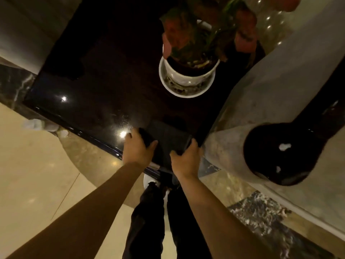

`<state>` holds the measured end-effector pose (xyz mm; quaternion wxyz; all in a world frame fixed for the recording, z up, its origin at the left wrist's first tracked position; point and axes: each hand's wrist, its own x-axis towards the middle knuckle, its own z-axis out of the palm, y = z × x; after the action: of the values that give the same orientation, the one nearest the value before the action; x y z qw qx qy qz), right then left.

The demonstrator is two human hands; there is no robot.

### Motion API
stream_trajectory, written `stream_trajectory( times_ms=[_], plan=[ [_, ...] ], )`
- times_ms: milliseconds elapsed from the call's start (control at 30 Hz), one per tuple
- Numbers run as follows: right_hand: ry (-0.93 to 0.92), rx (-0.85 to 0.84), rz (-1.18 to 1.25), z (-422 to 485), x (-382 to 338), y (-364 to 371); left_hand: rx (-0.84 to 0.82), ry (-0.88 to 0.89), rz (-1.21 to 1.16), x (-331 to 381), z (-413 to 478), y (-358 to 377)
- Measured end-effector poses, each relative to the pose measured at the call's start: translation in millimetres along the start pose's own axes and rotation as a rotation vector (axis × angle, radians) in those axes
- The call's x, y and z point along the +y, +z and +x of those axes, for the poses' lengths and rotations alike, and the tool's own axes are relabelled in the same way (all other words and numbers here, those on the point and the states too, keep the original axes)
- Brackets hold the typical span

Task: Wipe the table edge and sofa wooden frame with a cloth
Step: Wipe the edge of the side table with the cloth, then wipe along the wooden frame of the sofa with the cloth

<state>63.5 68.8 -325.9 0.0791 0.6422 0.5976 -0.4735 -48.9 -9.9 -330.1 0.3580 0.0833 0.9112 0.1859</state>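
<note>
Left hand [137, 146] and right hand [184, 159] grip a dark cloth [166, 141] at the glossy table's [84, 101] near edge; overreaching risks toppling the potted plant [188, 71].

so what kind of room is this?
Probably a living room or lounge: a glossy dark table with a potted plant on it, a pale sofa with a dark wooden arm beside it, and a polished marble floor.

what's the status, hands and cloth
Both hands, left and right, gripping dark cloth at table edge. Potted plant sits beyond, clear.
</note>
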Motion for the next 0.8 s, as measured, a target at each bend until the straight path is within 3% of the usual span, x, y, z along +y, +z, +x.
stream_trajectory(
  times_ms=[100, 267, 467, 533, 700, 800],
  plan=[
    [0.117, 0.075, 0.223, 2, 4, 7, -0.107, -0.075, -0.178, 4, -4, 5],
    [0.244, -0.158, 0.362, -28, 5, -21, -0.441, -0.306, -0.614, 35, -30, -18],
    [0.236, -0.246, 0.902, -109, 20, -107, -0.868, -0.245, -0.720, 76, -108, -68],
    [0.155, -0.163, 0.951, -135, 26, -143, -0.896, -0.156, -0.720, 94, -130, -71],
    [-0.168, 0.249, 0.638, -163, 16, -230, -0.838, 0.238, -0.700, 155, -170, -60],
    [-0.359, 0.463, 0.406, -155, 2, -254, -0.806, 0.382, -0.683, 177, -169, -48]
  ],
)
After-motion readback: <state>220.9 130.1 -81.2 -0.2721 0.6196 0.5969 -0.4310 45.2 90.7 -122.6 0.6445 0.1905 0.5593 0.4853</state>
